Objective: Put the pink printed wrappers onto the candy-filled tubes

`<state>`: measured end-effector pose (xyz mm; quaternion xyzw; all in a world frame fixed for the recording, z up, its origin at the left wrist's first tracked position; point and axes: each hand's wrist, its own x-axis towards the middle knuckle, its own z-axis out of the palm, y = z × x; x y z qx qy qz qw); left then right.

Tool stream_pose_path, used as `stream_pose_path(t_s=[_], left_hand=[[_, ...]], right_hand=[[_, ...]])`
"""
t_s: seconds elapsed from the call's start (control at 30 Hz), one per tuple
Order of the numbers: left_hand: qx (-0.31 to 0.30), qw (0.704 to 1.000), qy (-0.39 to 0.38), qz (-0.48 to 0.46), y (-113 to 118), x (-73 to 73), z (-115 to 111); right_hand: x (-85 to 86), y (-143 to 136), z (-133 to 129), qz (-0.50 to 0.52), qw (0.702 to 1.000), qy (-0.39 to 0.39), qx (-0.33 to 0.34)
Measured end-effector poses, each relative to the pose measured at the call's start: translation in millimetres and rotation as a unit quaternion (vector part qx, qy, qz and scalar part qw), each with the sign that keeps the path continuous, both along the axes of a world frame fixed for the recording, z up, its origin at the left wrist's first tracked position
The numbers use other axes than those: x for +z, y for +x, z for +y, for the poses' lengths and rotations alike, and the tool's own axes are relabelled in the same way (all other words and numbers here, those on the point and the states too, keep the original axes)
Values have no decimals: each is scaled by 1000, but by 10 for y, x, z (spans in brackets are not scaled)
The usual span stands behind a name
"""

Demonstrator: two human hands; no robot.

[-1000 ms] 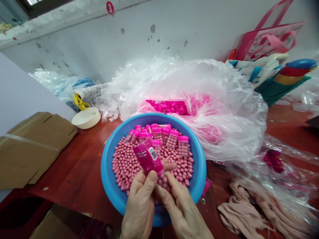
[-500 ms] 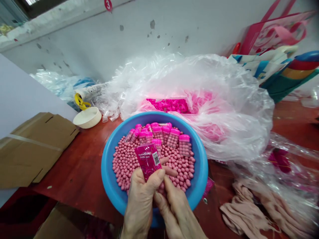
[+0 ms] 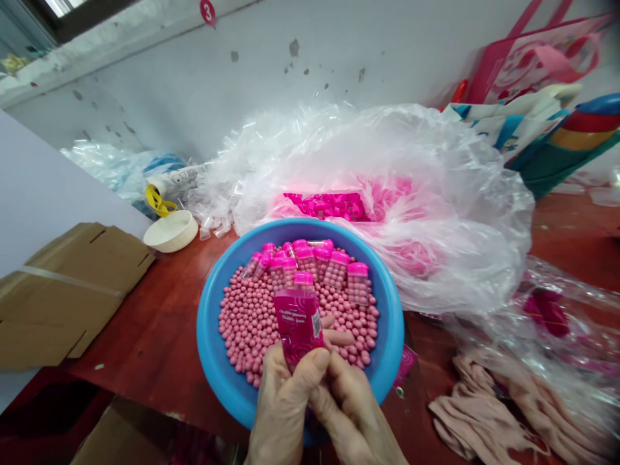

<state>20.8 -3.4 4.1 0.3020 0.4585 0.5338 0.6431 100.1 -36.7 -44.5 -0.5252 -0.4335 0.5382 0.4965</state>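
Observation:
A flat magenta printed plastic wrapper (image 3: 298,320) with white lettering and a barcode stands upright over the basin. My left hand (image 3: 285,400) pinches its lower part, thumb in front, with fingertips stretching out behind it to the right. At the wrapper's bottom edge, my right hand (image 3: 346,403) is closed with thumb and fingers pressed together; its exact grip is partly hidden. Below lies a blue basin (image 3: 208,323) full of pink candy balls (image 3: 247,323). Several small clear jars (image 3: 358,284) with pink lids, filled with balls, rest on them towards the back.
Behind the basin spreads a big clear plastic bag (image 3: 460,194) with pink contents. Flattened cardboard (image 3: 62,290), a white round dish (image 3: 172,231) and a roll of yellow tape (image 3: 159,201) are at left. A pinkish cloth (image 3: 489,413) lies at right on the red table (image 3: 155,329).
The wrapper has turned more upright and shifted slightly right and down. Both hands have moved a little with it and are closer together at its lower end.

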Motion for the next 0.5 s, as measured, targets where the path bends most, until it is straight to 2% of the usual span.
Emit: stream_pose_path(t_s=[0.17,0.3,0.37,0.5], left_hand=[[-6,992,-33,-122,-54,5,22],[18,987,-24,-158,-102,44,63],[33,987,-30,-154,-96,55,74],[58,987,-44,-140,-36,34,68]], right_hand=[[102,7,68,-37,999,6,-38],[259,43,161,-11,999,4,45],[290,53,175,-2,998,-5,66],[290,37,140,-27,998,-59,-12]])
